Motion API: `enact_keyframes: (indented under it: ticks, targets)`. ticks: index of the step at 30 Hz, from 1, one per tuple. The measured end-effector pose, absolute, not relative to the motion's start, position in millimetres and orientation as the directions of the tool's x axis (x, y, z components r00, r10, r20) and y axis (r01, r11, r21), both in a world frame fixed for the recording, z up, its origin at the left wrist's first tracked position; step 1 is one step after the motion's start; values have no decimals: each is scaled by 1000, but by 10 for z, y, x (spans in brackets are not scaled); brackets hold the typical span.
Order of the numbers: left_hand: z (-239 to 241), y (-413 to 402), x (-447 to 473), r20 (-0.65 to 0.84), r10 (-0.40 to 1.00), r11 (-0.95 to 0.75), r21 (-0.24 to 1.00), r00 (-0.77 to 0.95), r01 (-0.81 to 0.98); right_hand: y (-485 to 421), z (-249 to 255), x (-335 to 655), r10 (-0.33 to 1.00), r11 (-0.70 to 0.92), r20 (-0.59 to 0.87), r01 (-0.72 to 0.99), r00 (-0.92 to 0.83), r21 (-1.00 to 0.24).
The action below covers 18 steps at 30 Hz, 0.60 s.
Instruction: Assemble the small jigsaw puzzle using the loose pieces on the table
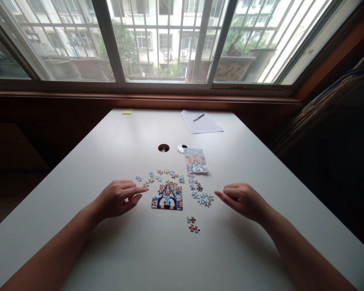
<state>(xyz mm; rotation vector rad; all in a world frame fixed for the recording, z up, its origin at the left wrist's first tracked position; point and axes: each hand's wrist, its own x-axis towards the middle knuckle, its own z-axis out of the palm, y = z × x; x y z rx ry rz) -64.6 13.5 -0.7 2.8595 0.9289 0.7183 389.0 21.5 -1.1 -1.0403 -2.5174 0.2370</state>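
Observation:
A partly assembled jigsaw puzzle (pixel 170 203) lies on the white table, showing a blue cartoon dog's face along its lower part. Its upper edge is uneven. To its left is my left hand (pixel 119 198), index finger stretched out and thumb apart, holding nothing visible. That fingertip is just below a loose puzzle piece (pixel 146 184); whether they touch I cannot tell. My right hand (pixel 241 198) rests at the right with its fingers curled in and one digit pointing left, beside a cluster of loose puzzle pieces (pixel 203 198). Nothing shows in it.
More loose pieces (pixel 159 178) arc above the puzzle, and several pieces (pixel 193 228) lie below right. A picture sheet (pixel 197 161) overlaps a round metal cover (pixel 181 148) near a cable hole (pixel 164 148). Papers (pixel 202 125) with a pen (pixel 199 117) and yellow notes (pixel 127 111) lie farther back.

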Motion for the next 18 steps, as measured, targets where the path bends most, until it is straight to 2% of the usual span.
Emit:
enact_keyframes:
  ticks: [4,8,18]
  targets:
    - [-48,182,-693,478,619,-775,244,623,582,194,-4,3860,694,720,301,622,-654,-309]
    - [-47,202,-703,534,695,-673,250,481,695,175,-9,3835,699,714,291,619,-653,-326]
    - [-42,241,-722,461,861,-408,371,216,834,173,-7,3812,710,697,240,611,-662,-374]
